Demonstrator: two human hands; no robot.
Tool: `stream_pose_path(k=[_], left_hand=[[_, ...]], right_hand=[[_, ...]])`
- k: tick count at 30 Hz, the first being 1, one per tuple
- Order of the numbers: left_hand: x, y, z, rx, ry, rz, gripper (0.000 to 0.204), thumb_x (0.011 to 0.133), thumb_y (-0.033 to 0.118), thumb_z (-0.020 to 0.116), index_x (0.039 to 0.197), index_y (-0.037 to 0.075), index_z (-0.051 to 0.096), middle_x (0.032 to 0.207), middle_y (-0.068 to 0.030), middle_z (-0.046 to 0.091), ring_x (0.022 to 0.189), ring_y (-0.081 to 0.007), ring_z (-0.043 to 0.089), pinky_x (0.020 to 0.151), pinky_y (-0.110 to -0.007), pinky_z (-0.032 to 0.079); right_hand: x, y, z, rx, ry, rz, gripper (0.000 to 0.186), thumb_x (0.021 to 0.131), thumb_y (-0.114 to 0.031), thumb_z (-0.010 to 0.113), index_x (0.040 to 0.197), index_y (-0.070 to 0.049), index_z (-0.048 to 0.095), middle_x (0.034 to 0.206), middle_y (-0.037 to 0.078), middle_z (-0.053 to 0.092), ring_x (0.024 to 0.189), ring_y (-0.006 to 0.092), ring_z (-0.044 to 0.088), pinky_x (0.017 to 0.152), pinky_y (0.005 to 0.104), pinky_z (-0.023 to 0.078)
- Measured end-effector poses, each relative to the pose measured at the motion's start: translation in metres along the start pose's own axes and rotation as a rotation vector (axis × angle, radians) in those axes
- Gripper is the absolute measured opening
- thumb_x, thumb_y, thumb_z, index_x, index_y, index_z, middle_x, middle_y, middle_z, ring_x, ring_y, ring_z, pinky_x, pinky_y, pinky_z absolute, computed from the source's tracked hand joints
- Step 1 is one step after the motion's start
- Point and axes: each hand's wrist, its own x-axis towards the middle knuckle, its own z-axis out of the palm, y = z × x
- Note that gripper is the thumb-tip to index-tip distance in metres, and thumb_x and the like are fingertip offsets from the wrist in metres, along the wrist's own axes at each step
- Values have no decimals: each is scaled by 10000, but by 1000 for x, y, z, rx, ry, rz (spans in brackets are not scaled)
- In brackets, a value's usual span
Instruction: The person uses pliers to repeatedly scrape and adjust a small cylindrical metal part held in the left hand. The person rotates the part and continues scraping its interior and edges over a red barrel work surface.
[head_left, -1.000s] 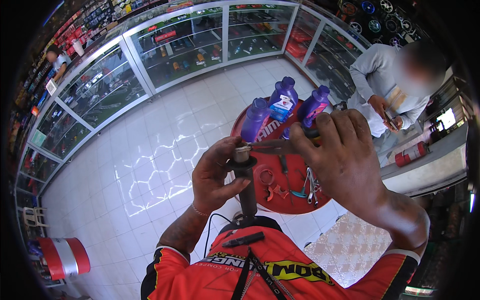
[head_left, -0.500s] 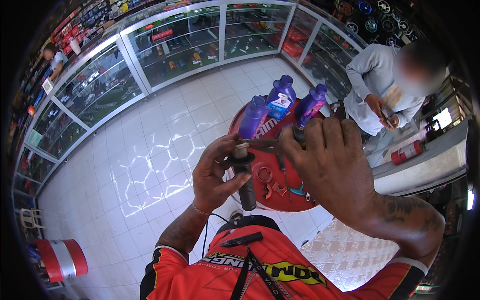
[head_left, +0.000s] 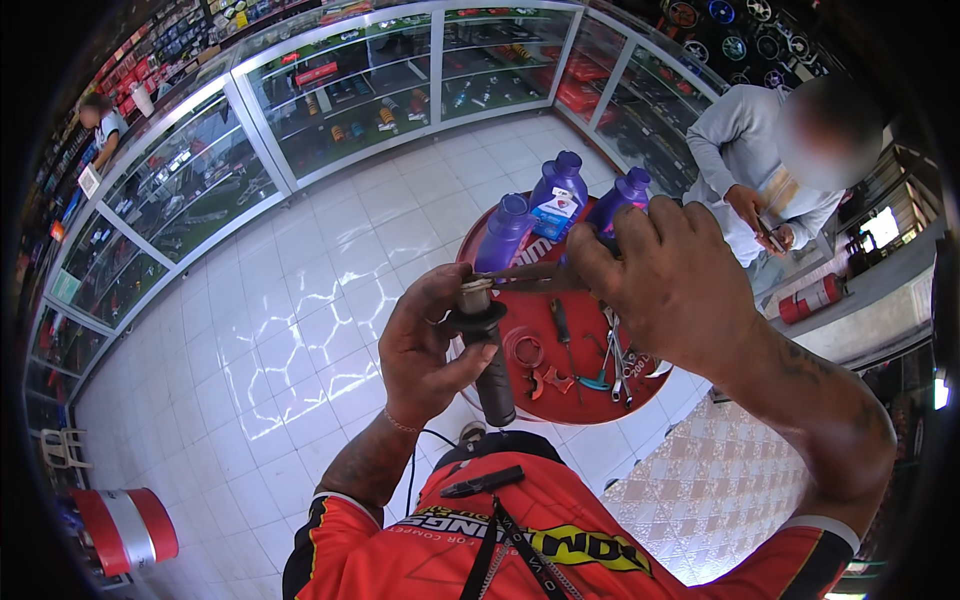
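Right hand (head_left: 668, 285) has shifted, uncovering wrenches (head_left: 617, 366) near the red table's edge (head_left: 572, 413).

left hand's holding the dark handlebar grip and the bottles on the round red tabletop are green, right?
The bottles are purple, not green, as the head view shows. The rest stands: they are on the round red tabletop, and the left hand holds the dark handlebar grip.

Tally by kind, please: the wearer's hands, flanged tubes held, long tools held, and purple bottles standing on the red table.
Hands, left hand and right hand: 2
Dark flanged tube: 1
Long tool: 1
Purple bottles: 3
Total: 7
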Motion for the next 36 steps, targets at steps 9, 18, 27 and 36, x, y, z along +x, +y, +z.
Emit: stream_pose_path(k=[9,18,27,36], left_hand=[[8,3,-4,-25,-18,47,730,784,-106,779,1437,-34,460,1511,-203,452,1340,-295,555,1063,-433,552],[2,-3,-17,-96,-6,-64,712,789,-95,793,1425,-31,479,1484,-199,488,1290,-283,592,1048,-423,556],[-2,-4,-21,-156,-17,-107,726,796,-32,837,1426,-32,476,1465,-200,501,1284,-295,595,1046,-432,557],[2,-3,-20,-97,23,-146,736,792,29,862,1417,-35,478,1431,-197,525,1261,-299,602,1039,-440,559]], right_hand=[[-3,9,31,130,95,0,329,860,-218,660,1172,-116,651,865,62,581,800,228,611,661,406,462],[-10,-18,101,380,268,103,412,793,-153,707,1191,-75,638,893,74,588,784,257,597,659,416,466],[-9,-35,128,499,433,112,434,757,-109,715,1181,-74,631,860,84,583,762,274,603,660,433,466],[-13,-38,121,538,313,214,521,729,-100,762,1231,-99,621,917,89,595,829,284,614,737,436,475]])
